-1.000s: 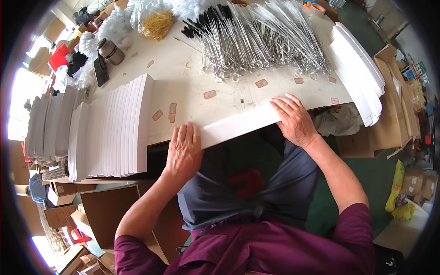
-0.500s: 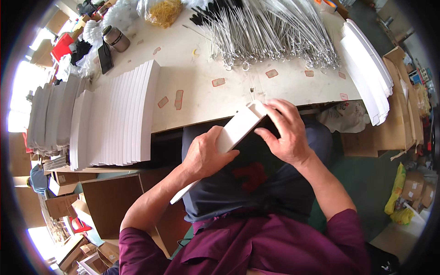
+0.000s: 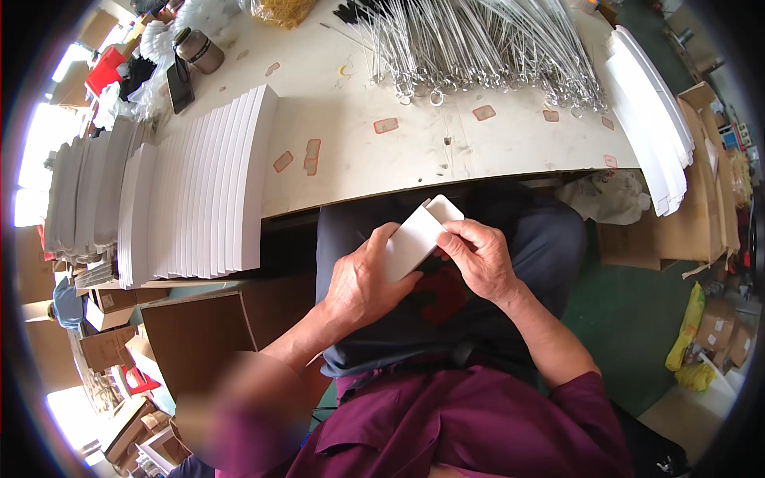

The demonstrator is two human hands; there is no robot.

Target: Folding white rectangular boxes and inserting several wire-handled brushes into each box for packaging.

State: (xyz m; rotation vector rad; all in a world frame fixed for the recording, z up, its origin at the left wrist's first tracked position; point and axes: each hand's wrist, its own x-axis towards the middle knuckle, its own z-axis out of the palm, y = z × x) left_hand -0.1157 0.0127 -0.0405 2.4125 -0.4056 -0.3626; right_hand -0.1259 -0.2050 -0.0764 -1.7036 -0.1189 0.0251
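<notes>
Head view, looking down at the lap. A flat, long white cardboard box blank (image 3: 414,237) is held over the lap, below the near edge of the pale desk (image 3: 446,151) and clear of it. The left hand (image 3: 362,283) lies across the blank's lower part, thumb on the upper face and the other fingers curled beneath, so that the card is pinched between them. The right hand (image 3: 480,256) meets the blank at its right edge; its fingers (image 3: 456,236) are bent and pressed together, nipping the edge just below the rounded end flap (which way the flap is being turned cannot be told).

To fold such a blank cleanly, it would seem best to keep the left thumb firm just beside the crease and let the right fingertips bend the panel along its full length, not at one corner only; an uneven pinch would likely buckle the thin card.

Beyond the fingers, on the desk: a fanned row of white flat card pieces (image 3: 203,191), and a heap of silvery wire pieces with ring ends (image 3: 478,48).
</notes>
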